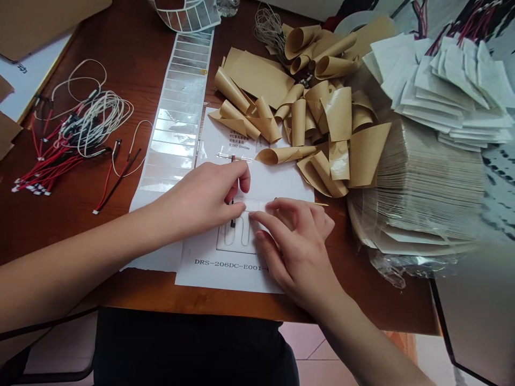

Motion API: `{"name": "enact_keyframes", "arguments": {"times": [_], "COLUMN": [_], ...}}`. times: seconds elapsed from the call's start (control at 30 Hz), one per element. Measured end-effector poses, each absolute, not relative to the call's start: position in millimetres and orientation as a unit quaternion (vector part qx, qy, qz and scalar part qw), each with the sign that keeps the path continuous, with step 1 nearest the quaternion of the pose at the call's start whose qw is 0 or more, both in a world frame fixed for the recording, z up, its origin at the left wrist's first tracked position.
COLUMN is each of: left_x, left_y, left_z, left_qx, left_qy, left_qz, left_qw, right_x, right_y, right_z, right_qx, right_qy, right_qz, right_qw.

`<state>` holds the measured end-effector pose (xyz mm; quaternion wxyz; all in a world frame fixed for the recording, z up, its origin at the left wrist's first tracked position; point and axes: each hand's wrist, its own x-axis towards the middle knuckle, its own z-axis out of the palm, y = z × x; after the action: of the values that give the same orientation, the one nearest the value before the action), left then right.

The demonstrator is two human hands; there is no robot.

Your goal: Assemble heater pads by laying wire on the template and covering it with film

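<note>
A flat white pad (240, 242) with a looped wire outline lies on the printed sheet (225, 276). A thin wire lead with a black sleeve (233, 221) runs over the pad and passes under my left hand (213, 190). That hand has curled fingers, and its thumb tip presses at the pad's upper part beside the lead. From the right, my right hand (300, 230) rests on the pad's right side, index finger and thumb apart, the other fingers bent. Its index fingertip is close to my left thumb. The pad's upper right area is partly covered by my hands.
Curled brown paper pieces (298, 120) heap behind my hands. A strip of clear labels (177, 123) runs along the left. Farther left lie bundled wires (100, 120) with red leads. At right, white pads (450, 88) sit on a plastic-wrapped stack (430, 182).
</note>
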<state>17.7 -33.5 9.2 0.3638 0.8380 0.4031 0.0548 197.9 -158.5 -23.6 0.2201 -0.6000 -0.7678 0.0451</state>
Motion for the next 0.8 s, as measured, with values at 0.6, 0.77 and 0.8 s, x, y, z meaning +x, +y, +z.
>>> {"name": "enact_keyframes", "arguments": {"times": [0.6,0.77,0.8], "left_x": [14.5,15.1,15.1], "left_y": [-29.8,-32.2,-32.8], "left_z": [15.0,13.2,12.3], "left_qx": [0.838,0.849,0.851], "left_qy": [0.378,0.374,0.374], "left_qz": [0.025,0.027,0.027], "left_qw": [0.393,0.371,0.366], "right_x": [198.5,199.7,199.9], "right_y": [-157.8,-158.2,-158.3], "right_z": [-22.6,-22.9,-22.9], "right_qx": [-0.602,-0.596,-0.596], "right_qy": [-0.761,-0.764,-0.764], "right_qz": [0.057,0.06,0.061], "right_qw": [0.237,0.24,0.239]}}
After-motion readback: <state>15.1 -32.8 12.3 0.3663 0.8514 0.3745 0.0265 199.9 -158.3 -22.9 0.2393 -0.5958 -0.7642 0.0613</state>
